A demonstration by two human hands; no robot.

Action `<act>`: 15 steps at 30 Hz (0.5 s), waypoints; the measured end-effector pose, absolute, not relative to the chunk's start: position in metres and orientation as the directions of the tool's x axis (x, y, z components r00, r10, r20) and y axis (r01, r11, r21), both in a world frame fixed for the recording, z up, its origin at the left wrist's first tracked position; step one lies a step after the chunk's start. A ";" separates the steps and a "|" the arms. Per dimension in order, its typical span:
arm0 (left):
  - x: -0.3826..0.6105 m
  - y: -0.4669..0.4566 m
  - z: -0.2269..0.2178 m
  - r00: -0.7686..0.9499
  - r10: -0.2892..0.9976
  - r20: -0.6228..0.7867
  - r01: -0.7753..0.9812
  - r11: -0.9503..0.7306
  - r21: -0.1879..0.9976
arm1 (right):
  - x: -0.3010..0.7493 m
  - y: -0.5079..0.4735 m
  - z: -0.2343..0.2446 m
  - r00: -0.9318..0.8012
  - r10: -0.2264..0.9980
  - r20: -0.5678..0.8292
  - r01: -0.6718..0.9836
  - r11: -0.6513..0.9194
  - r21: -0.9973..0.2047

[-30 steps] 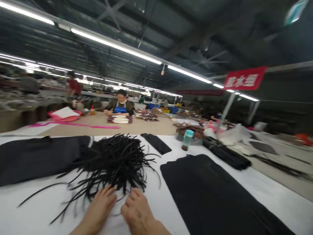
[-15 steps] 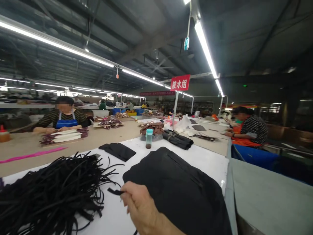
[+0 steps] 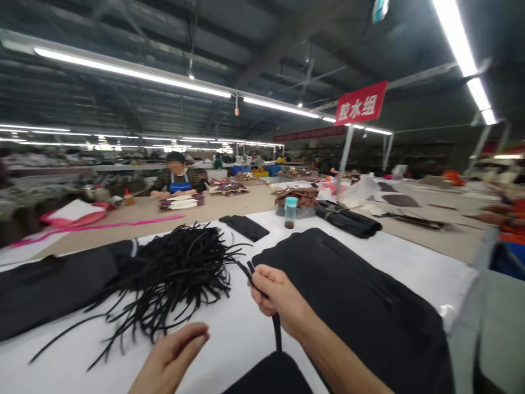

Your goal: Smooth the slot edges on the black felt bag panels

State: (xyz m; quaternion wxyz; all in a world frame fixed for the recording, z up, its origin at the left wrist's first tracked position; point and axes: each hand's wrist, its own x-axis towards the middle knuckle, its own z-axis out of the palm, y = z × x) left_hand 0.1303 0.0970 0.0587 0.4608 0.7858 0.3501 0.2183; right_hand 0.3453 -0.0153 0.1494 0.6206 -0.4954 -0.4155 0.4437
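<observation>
My right hand (image 3: 279, 299) is closed on a black strap (image 3: 275, 327); one end sticks out above my fingers and the rest runs down to a dark piece at the bottom edge (image 3: 268, 377). My left hand (image 3: 174, 355) hovers low over the white table (image 3: 229, 334), fingers together and stretched, holding nothing that I can see. A loose heap of black straps (image 3: 176, 271) lies just beyond it. A large black fabric piece (image 3: 361, 306) lies to the right of my right hand.
More black fabric (image 3: 53, 287) lies at the left. A small black stack (image 3: 244, 226), a teal-capped bottle (image 3: 290, 212) and a rolled black bundle (image 3: 348, 219) stand farther back. A person in a blue apron (image 3: 177, 179) sits at the brown table (image 3: 229, 203) behind.
The camera swung right and then back left. My right hand lifted a black strap out of the heap and now holds it up; my left hand came off the heap.
</observation>
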 end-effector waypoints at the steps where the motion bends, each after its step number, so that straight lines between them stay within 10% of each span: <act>1: 0.133 0.087 0.068 0.648 0.761 -0.007 0.294 -0.242 0.925 | 0.341 -0.011 0.146 0.196 0.979 0.049 -0.186 0.086 -0.979; 9: 0.148 0.044 0.090 0.575 0.815 -0.073 -0.087 0.150 0.985 | 0.289 -0.005 0.110 -0.075 0.994 -0.075 -0.228 -0.090 -0.970; 15: 0.153 0.036 0.051 0.506 0.848 -0.160 -0.479 0.430 0.765 | 0.271 0.004 0.075 -0.147 0.984 -0.098 -0.035 -0.104 -0.994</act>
